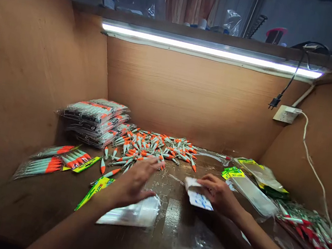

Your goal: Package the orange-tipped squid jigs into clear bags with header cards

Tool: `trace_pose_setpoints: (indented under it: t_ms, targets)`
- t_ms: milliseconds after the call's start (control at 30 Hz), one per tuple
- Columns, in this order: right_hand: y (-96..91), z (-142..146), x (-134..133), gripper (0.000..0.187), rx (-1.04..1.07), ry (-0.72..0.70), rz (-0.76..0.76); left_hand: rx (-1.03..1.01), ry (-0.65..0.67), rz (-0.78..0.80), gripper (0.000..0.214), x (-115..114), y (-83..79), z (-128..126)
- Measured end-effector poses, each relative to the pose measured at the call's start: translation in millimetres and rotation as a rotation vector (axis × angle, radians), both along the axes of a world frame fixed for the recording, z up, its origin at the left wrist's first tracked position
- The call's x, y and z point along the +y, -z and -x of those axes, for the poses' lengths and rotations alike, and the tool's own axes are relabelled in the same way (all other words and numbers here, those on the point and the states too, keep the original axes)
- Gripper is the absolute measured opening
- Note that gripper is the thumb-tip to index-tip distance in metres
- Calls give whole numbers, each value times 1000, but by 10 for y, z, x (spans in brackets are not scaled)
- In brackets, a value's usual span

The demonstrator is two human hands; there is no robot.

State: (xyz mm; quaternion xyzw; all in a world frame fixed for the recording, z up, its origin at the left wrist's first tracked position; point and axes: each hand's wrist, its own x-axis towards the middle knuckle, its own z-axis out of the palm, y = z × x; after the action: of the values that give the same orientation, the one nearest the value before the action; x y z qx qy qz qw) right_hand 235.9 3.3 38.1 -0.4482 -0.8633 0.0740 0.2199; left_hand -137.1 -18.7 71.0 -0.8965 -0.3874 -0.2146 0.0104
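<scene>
My left hand [135, 180] reaches forward over a clear plastic bag with a yellow-green header [128, 212], fingers stretched toward the near edge of a pile of orange-and-white fishing lures [153, 145]. It holds nothing that I can see. My right hand [219, 195] rests on the table with fingers curled on a small white printed card or packet [197, 193].
Stacked packs of bagged lures [94, 120] stand at the back left; filled packets [55, 158] lie at the left. Empty bags with yellow headers [254, 179] and red lures in plastic [312, 231] fill the right. Wooden walls enclose the booth; a socket [286, 114] hangs right.
</scene>
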Motion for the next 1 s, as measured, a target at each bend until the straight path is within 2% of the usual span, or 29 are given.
trace_pose_setpoints:
  t_ms: [67,100,133,167,233,267,333,467,567,633,733,867,933,1000]
  targets:
    - [-94,43,-71,39,61,-259,213,87,190,168,91,57,26,-418]
    - [-124,47,-55,44,106,-335,310,150,274,276,99,115,67,-570]
    - [-137,45,-1,48,167,-351,376,212,349,381,107,183,122,-690]
    - [-131,44,87,51,228,-292,405,230,399,445,111,252,187,-783]
    - [-60,64,340,54,311,-26,370,226,449,494,113,354,316,-910]
    - [-3,91,485,53,299,163,325,208,458,481,109,378,370,-950]
    - [131,172,762,48,284,373,258,155,458,406,99,372,443,-998]
    - [340,337,1118,36,302,520,218,11,393,259,90,267,491,-1015]
    - [371,348,1180,36,362,503,259,-33,422,279,89,231,516,-1008]
    - [344,279,1113,46,422,448,316,-54,419,327,89,242,533,-995]
    - [281,71,818,57,499,355,417,-112,301,341,95,297,550,-942]
    - [218,-242,223,48,494,209,521,-236,100,272,92,387,567,-846]
    - [195,-303,-36,38,370,183,462,-265,76,253,88,403,573,-829]
    - [174,-252,-218,29,197,207,297,-266,89,244,85,391,572,-845]
